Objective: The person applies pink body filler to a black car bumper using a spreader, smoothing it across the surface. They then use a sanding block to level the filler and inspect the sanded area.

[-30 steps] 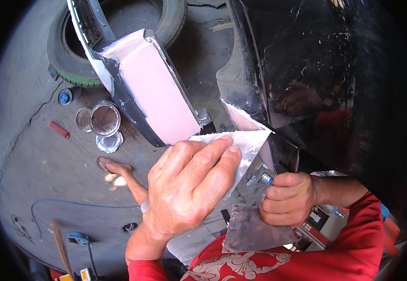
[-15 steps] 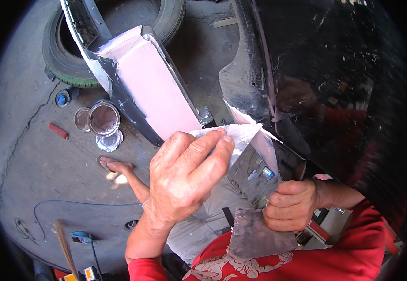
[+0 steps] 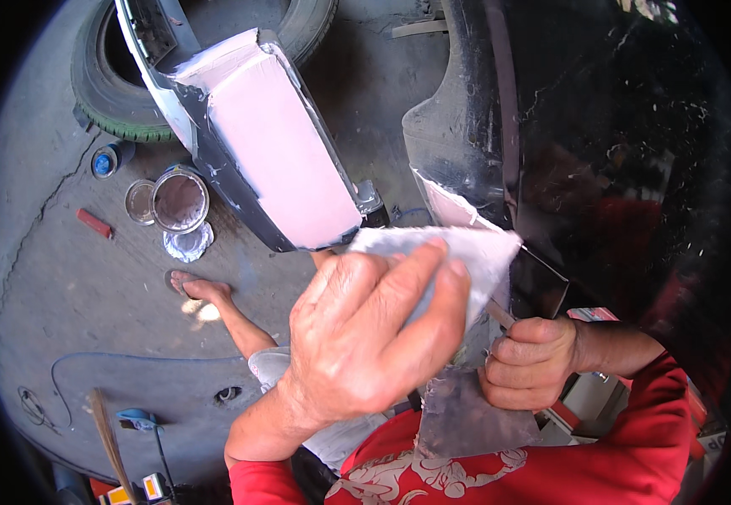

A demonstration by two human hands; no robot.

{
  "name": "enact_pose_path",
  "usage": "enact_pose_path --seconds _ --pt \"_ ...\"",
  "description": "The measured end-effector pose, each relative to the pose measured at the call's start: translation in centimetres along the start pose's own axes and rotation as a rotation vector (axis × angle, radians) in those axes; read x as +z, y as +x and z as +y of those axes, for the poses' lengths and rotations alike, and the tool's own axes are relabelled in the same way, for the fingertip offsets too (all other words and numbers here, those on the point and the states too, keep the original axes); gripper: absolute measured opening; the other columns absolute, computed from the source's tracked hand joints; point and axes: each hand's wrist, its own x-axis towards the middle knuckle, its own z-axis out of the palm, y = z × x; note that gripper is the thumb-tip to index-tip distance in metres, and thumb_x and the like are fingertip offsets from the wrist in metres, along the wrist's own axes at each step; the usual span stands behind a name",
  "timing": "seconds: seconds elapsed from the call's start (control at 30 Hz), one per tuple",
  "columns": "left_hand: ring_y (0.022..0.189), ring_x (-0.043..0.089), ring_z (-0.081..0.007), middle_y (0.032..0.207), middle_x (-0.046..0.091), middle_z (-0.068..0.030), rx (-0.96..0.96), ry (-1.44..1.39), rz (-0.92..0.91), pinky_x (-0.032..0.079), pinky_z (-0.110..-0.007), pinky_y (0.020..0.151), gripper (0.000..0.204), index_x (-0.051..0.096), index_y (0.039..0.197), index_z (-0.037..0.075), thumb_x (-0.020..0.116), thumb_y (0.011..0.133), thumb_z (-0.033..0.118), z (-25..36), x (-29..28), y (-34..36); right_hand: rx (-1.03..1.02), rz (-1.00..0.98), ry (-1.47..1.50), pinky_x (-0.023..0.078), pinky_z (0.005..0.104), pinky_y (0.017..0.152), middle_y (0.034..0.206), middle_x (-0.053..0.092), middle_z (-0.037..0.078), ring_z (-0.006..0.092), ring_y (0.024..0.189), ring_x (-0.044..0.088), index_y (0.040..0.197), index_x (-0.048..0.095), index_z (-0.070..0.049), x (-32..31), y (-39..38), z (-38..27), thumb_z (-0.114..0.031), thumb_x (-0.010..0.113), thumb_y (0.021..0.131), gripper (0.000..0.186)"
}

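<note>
Beyond our left hand (image 3: 365,332) and the thin, flat whitish sheet (image 3: 496,255) in it, we have the long black, pink-faced car part (image 3: 285,151), its far end over the round black rubber tyre (image 3: 100,76). Left of that part sit the round, open metal tin (image 3: 180,200) and, farther left, the oblong red block (image 3: 94,223); right of it, the glossy black car panel (image 3: 601,101).

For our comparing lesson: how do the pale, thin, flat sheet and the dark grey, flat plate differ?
The pale, thin, flat sheet is whitish; the dark grey, flat plate is darker and blotchy. The left hand lays fingers over the sheet; the right hand grips the plate in a fist. The sheet sits higher in the view; the plate, lower, before the red shirt. Both are flat and hand-held.
</note>
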Motion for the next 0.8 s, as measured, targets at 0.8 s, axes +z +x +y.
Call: enact_pose_path --seconds 0.8 --pt "0.083 0.062 -0.0266 0.103 0.071 -0.0086 0.054 0.060 0.012 0.053 -0.038 0.071 0.037 0.071 0.114 0.004 0.073 0.077 0.010 -0.3 -0.5 2.2 -0.002 -0.051 -0.008 0.044 0.0326 0.079 0.074 0.049 -0.002 0.0157 0.071 0.056 0.072 0.053 -0.015 -0.3 0.2 0.0 -0.037 0.056 0.063 0.023"
